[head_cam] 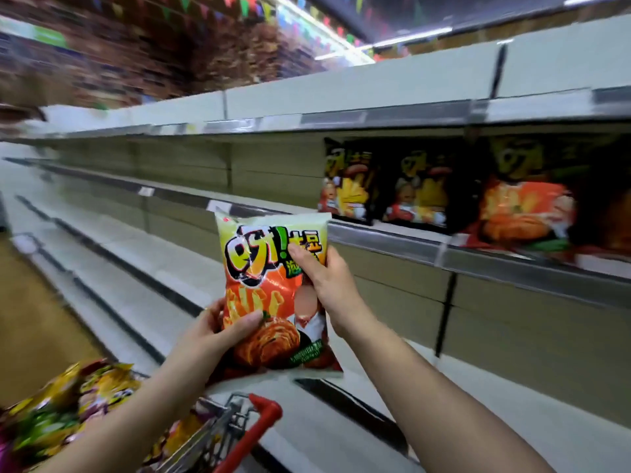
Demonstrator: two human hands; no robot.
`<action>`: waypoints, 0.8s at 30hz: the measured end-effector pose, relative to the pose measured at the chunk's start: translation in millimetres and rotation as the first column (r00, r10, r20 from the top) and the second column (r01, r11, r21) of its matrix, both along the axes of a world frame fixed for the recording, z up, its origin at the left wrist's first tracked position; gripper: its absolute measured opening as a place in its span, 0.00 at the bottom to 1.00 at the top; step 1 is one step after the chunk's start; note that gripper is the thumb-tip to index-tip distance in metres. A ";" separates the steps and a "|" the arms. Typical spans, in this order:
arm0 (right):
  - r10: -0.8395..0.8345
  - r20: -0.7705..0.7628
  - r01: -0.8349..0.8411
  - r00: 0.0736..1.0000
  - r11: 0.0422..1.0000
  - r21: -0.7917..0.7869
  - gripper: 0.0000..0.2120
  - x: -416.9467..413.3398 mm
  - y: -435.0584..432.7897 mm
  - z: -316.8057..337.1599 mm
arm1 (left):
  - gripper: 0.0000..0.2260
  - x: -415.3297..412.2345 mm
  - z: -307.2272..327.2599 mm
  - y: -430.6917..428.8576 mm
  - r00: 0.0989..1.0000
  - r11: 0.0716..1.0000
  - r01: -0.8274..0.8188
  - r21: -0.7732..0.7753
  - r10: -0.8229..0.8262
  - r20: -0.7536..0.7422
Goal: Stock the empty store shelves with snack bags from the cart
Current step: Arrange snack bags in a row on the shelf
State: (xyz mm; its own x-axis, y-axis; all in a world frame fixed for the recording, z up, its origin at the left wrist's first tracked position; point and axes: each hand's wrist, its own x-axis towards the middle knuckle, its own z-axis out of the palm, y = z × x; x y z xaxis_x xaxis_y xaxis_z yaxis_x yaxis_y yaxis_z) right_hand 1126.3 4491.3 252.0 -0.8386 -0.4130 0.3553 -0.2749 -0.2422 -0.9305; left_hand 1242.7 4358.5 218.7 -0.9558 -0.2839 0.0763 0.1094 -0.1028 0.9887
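Note:
I hold an orange and pale green snack bag (269,278) upright in front of the shelves. My left hand (222,327) grips its lower left side, thumb across the front. My right hand (324,274) pinches its upper right edge. Behind the bag runs a shelf (386,238) that carries three snack bags at the right: two black ones (346,186) (418,191) and an orange one (522,209). The cart (239,428) with a red handle sits at the bottom left, with several yellow and green snack bags (78,401) in it.
Long bare shelves (143,254) stretch away to the left, below and above the stocked one. An upper shelf edge (307,119) overhangs the stocked bags. The aisle floor (30,319) shows at the left. The background is motion-blurred.

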 end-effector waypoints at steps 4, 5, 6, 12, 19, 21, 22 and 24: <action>-0.132 -0.014 0.132 0.991 0.991 -0.022 0.08 27.2 46.9 21.4 | 0.44 0.4 15.6 28.1 0.986 0.986 0.163 -0.021 -0.164 -0.025; -0.170 -0.021 0.169 0.985 0.985 -0.023 0.09 35.2 56.9 25.3 | 0.38 1.5 18.0 35.8 0.978 0.979 0.204 -0.006 -0.204 -0.041; -0.204 -0.028 0.203 0.979 0.979 -0.018 0.12 43.1 67.2 28.2 | 0.31 3.4 20.2 43.4 0.970 0.971 0.237 0.016 -0.236 -0.052; -0.435 -0.064 0.438 0.898 0.899 0.033 0.10 90.6 132.7 39.4 | 0.26 11.9 29.4 96.0 0.895 0.894 0.444 0.054 -0.441 -0.071; -0.628 -0.084 0.633 0.774 0.772 0.057 0.08 127.8 205.6 52.7 | 0.26 13.6 39.1 166.1 0.785 0.785 0.618 0.046 -0.612 -0.098; -0.667 -0.075 0.671 0.742 0.740 0.056 0.06 131.8 225.4 55.7 | 0.27 10.3 42.3 185.2 0.752 0.753 0.657 0.033 -0.652 -0.098; -0.683 -0.072 0.686 0.727 0.725 0.055 0.07 131.9 236.8 56.1 | 0.28 8.7 45.0 195.7 0.738 0.739 0.673 0.025 -0.668 -0.095; -0.724 -0.066 0.727 0.686 0.683 0.068 0.15 128.1 260.4 58.2 | 0.29 3.3 50.6 218.8 0.721 0.723 0.691 0.007 -0.688 -0.088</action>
State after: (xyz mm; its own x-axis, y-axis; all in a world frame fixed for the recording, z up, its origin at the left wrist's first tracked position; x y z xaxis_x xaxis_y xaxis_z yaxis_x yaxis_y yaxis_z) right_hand 1254.4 4751.8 310.2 -0.8773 0.2921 0.3808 -0.3610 0.1213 -0.9247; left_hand 1246.0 4577.2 269.4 -0.8804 0.4472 0.1580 0.0657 -0.2149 0.9744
